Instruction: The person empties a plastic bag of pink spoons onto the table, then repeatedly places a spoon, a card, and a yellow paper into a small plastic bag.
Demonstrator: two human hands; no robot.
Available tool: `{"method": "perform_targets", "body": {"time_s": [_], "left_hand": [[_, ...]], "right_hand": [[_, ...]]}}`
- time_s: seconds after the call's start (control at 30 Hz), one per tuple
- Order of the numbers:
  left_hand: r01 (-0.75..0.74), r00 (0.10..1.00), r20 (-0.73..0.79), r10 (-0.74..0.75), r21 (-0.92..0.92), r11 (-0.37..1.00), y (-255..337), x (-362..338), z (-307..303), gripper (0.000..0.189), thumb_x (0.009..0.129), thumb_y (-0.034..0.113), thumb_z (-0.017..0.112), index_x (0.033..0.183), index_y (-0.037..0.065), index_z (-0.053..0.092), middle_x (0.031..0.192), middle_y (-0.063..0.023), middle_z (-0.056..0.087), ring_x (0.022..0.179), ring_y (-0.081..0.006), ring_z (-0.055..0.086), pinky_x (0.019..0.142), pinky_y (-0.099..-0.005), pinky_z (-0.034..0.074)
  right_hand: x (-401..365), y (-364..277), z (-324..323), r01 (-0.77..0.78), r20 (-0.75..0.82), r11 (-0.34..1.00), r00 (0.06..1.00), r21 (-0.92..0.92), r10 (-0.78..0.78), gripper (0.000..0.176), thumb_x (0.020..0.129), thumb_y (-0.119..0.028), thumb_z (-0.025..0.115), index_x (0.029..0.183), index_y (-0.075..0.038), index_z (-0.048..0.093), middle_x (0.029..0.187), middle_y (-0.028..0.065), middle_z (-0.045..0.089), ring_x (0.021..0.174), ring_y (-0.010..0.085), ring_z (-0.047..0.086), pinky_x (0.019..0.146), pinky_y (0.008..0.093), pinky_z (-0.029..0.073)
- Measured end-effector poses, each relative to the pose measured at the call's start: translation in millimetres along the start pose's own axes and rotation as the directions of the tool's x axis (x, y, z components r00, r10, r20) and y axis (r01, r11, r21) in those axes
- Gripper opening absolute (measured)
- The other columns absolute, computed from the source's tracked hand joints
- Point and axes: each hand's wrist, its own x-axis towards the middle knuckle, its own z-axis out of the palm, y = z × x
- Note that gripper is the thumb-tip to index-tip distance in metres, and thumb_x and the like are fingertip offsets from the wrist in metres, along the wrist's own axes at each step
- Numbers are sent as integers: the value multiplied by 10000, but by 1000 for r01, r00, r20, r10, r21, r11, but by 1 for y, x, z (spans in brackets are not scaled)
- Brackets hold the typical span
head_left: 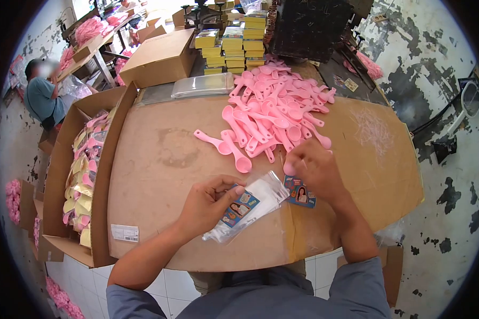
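My left hand (210, 204) is closed, its thumb pressing a blue printed card (243, 208) against clear plastic bags (266, 198) on the cardboard-topped table. Several of these bags lie fanned out beneath the card. My right hand (316, 170) is raised beside the spoon heap, fingers pinched round a pink plastic spoon (289, 168); its bowl shows below the fingers and most of the handle is hidden. Just under that hand rest more blue cards (302, 198). A large heap of pink spoons (271, 109) lies beyond both hands, with a few loose ones at its near left edge.
At left stands an open carton (104, 212) holding packed bags of spoons. Behind are a closed carton (157, 56), a stack of clear bags (202, 85), piles of yellow-edged cards (234, 45) and a black box (306, 32). Plastic scraps (375, 130) lie right. Another person (45, 95) sits far left.
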Motion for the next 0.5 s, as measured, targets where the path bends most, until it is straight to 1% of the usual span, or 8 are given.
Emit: {"method": "perform_targets", "body": {"time_s": [0.03, 0.07, 0.17, 0.27, 0.37, 0.43, 0.47, 0.5], "left_hand": [[-8, 1000, -20, 7, -47, 999, 1, 0, 0, 200, 1037, 109, 635, 1166, -40, 664, 993, -78, 752, 852, -62, 680, 733, -226, 559], [-7, 1000, -19, 6, -46, 999, 0, 1, 0, 196, 1039, 111, 632, 1162, -38, 663, 992, -76, 752, 851, -60, 678, 727, -224, 554], [-1, 1000, -1, 1, -38, 999, -2, 2, 0, 186, 1042, 115, 627, 1151, -32, 661, 988, -69, 750, 849, -55, 672, 717, -217, 543], [4, 1000, 21, -3, -49, 999, -1, 1, 1, 179, 1043, 116, 628, 1144, -28, 660, 985, -62, 747, 845, -50, 666, 716, -213, 537], [2, 1000, 9, -1, -82, 997, -2, 0, 0, 180, 1044, 120, 628, 1142, -26, 660, 982, -58, 745, 841, -46, 662, 715, -212, 535], [5, 1000, 6, -5, -99, 995, 0, 2, -1, 181, 1044, 122, 629, 1142, -26, 660, 982, -57, 744, 842, -45, 661, 716, -214, 536], [4, 1000, 10, -3, -100, 995, 0, 2, -1, 182, 1043, 124, 630, 1143, -26, 659, 982, -56, 743, 841, -45, 661, 714, -215, 537], [2, 1000, 13, -1, -101, 995, 0, 2, -2, 183, 1043, 125, 632, 1143, -26, 659, 982, -56, 742, 841, -45, 662, 713, -215, 537]], "right_hand": [[5, 6, -3, -16, -89, 990, 996, -141, 3, 256, 890, -204, 753, 1050, -16, 687, 1031, 117, 660, 983, 250, 657, 862, 380, 523], [8, 11, -4, -42, -179, 961, 984, -275, -8, 271, 880, -205, 753, 1065, -19, 687, 1029, 120, 655, 987, 263, 655, 871, 388, 520], [10, 16, 10, 39, -197, 924, 973, -380, -122, 272, 876, -195, 743, 1080, -26, 679, 1002, 121, 650, 970, 301, 647, 876, 404, 514], [16, 21, 13, 27, -238, 895, 960, -445, -147, 275, 878, -200, 737, 1074, -15, 683, 1009, 135, 651, 931, 335, 644, 868, 428, 513], [17, 33, 4, 65, -336, 853, 902, -518, -273, 273, 885, -157, 731, 1100, 4, 683, 993, 133, 648, 947, 299, 657, 835, 391, 525], [14, 14, -6, -17, -430, 957, 895, -290, -114, 224, 893, -76, 710, 1096, 16, 688, 1020, 119, 643, 959, 247, 660, 803, 352, 539], [11, 6, -10, -58, -462, 984, 887, -167, -26, 206, 897, -35, 699, 1094, 23, 691, 1034, 112, 641, 965, 221, 662, 787, 333, 545], [9, 5, -12, 10, -482, 998, 875, -60, -38, 192, 899, 2, 684, 1089, 27, 693, 1061, 107, 632, 969, 198, 656, 785, 314, 552]]}}
